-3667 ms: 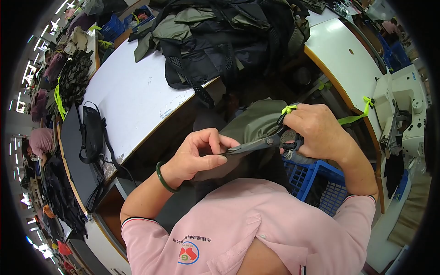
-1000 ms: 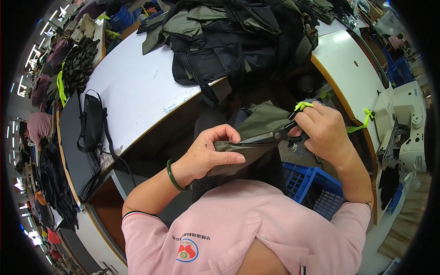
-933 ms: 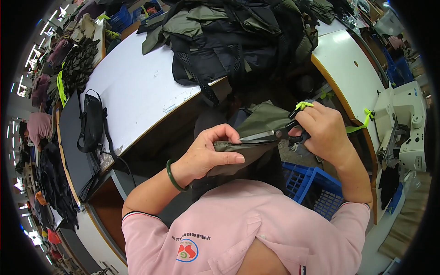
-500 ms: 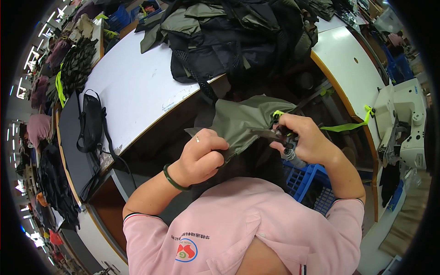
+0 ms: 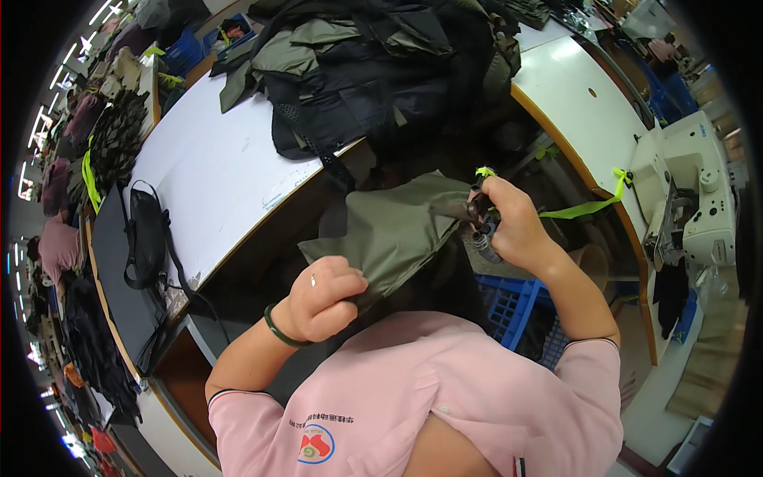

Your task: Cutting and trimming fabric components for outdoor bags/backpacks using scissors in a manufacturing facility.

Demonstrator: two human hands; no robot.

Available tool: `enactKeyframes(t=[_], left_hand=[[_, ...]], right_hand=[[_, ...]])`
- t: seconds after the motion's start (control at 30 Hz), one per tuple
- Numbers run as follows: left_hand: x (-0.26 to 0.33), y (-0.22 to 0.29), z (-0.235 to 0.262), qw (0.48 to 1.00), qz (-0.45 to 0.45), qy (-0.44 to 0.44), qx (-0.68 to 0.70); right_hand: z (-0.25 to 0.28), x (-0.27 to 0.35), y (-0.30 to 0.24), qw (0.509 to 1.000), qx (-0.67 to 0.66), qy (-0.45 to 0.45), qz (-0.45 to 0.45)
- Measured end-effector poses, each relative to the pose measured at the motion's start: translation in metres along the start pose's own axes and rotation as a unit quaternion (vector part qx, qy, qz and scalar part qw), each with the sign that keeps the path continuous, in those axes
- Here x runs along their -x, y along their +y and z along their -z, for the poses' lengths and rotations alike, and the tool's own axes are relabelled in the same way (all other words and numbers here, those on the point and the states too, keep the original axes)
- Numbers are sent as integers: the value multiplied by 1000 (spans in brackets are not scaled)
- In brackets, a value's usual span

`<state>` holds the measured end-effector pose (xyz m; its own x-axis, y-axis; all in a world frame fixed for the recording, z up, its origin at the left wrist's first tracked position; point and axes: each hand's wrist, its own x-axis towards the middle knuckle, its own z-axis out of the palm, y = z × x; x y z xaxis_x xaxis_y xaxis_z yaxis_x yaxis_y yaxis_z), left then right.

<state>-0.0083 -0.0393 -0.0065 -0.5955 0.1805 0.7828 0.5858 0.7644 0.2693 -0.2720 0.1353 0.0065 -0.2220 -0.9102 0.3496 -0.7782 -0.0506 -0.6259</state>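
From my distant seat I see a thin, olive-green cloth piece with a smooth face, hanging before the person's body between the two hands. At its near left corner, the left hand has its fingers curled together, and they pinch the cloth edge; a dark-green round bangle sits on this wrist. At the right end of the cloth, the right hand is closed around the dark handles of metal scissors. Their blades point to the cloth, but they are blurred, so I cannot tell whether they touch it.

Beyond the cloth, a heap of black and olive fabric goods lies on a white curved-edge table. Well left of the cloth I find a small black pouch with straps. Near its lower right stands a blue plastic lattice basket, and far to its right, a white sewing machine.
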Motion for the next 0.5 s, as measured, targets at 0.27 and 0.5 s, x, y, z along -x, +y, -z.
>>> enactKeyframes(t=[0.27, 0.5], left_hand=[[-2, 11, -7, 999, -24, -15, -18], [-11, 9, -10, 1000, -13, -22, 4]], right_hand=[[15, 16, -9, 996, -38, 64, -43], [29, 42, -3, 986, -105, 79, -102]])
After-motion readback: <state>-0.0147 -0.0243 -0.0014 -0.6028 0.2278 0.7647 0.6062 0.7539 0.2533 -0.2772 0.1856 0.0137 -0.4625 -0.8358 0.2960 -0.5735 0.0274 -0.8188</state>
